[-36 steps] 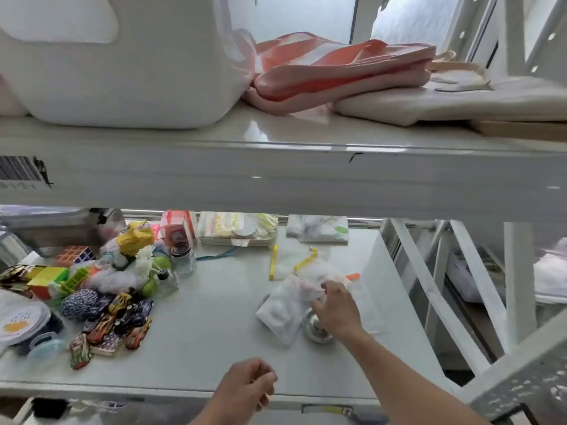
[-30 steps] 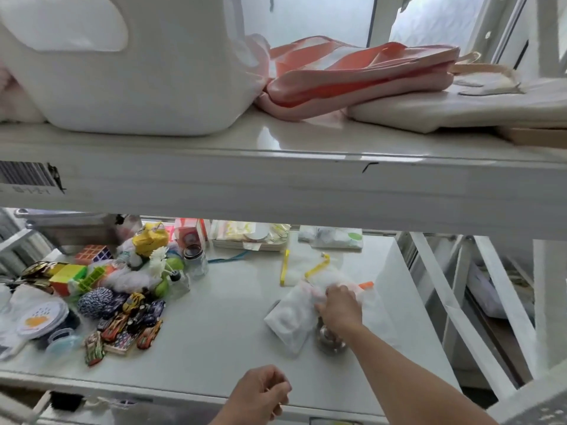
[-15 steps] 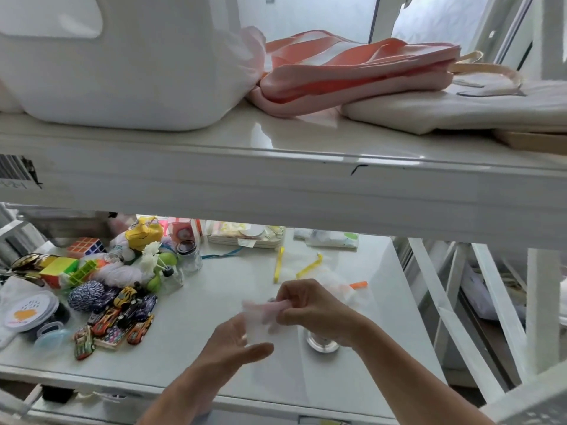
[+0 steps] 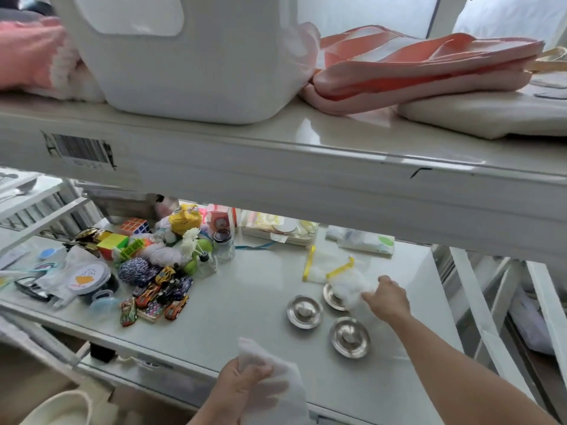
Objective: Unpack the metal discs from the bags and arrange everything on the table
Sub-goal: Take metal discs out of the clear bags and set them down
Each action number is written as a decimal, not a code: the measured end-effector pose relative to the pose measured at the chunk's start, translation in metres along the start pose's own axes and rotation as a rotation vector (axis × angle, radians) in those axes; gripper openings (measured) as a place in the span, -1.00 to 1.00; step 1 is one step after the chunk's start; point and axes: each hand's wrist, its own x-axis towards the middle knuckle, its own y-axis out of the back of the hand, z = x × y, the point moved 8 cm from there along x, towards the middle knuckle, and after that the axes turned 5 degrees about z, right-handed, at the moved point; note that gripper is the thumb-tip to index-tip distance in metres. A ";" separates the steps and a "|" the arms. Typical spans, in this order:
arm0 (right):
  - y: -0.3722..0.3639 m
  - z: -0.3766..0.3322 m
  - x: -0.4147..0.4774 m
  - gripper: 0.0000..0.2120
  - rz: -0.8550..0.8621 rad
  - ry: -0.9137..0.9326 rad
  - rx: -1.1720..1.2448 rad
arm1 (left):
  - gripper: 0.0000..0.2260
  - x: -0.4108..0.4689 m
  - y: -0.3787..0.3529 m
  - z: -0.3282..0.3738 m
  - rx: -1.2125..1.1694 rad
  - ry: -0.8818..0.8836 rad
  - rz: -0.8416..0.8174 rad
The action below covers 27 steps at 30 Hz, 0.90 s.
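Observation:
Three round metal discs lie on the white table (image 4: 245, 308): one in the middle (image 4: 304, 311), one nearer me (image 4: 349, 336), and one farther back (image 4: 333, 297) partly under a white foam bag (image 4: 352, 285). My right hand (image 4: 387, 299) pinches that foam bag at its right side. My left hand (image 4: 242, 386) is closed on an empty white foam bag (image 4: 277, 391) at the table's front edge. Two clear zip bags with yellow strips (image 4: 325, 269) lie just behind the discs.
A heap of toy cars (image 4: 159, 297), puzzle cubes (image 4: 135, 226), a yarn ball (image 4: 134, 269) and a small jar (image 4: 223, 244) fills the table's left half. An upper shelf (image 4: 276, 167) with a white tub and folded cloth overhangs. A rack frame stands on the right.
Both hands pulled a foam bag apart over the table; since then my left hand drew the empty bag toward me and my right hand reached back to another bag. Three discs now show.

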 end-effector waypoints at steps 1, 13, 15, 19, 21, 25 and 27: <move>-0.003 0.001 0.003 -0.44 -0.014 0.007 -0.035 | -0.40 0.000 0.005 -0.002 -0.016 0.007 0.030; 0.046 -0.051 -0.027 -0.75 -0.004 0.155 0.434 | -0.74 0.012 -0.005 0.001 -0.036 0.031 0.115; 0.052 -0.076 -0.069 -0.68 -0.232 0.135 0.887 | -0.74 0.018 -0.013 0.001 -0.071 0.035 0.084; 0.038 -0.106 -0.157 -0.75 -0.426 0.127 1.196 | -0.51 0.026 -0.029 0.004 -0.304 0.133 -0.006; 0.009 -0.099 -0.182 -0.88 -0.405 0.083 1.127 | -0.37 0.025 -0.034 0.006 -0.388 0.168 -0.069; -0.027 -0.079 -0.203 -0.80 -0.281 0.195 0.710 | -0.57 0.024 -0.034 0.005 -0.309 0.118 -0.100; -0.021 -0.070 -0.193 -0.76 -0.147 0.260 0.585 | -0.67 0.033 -0.020 0.004 -0.215 0.064 0.020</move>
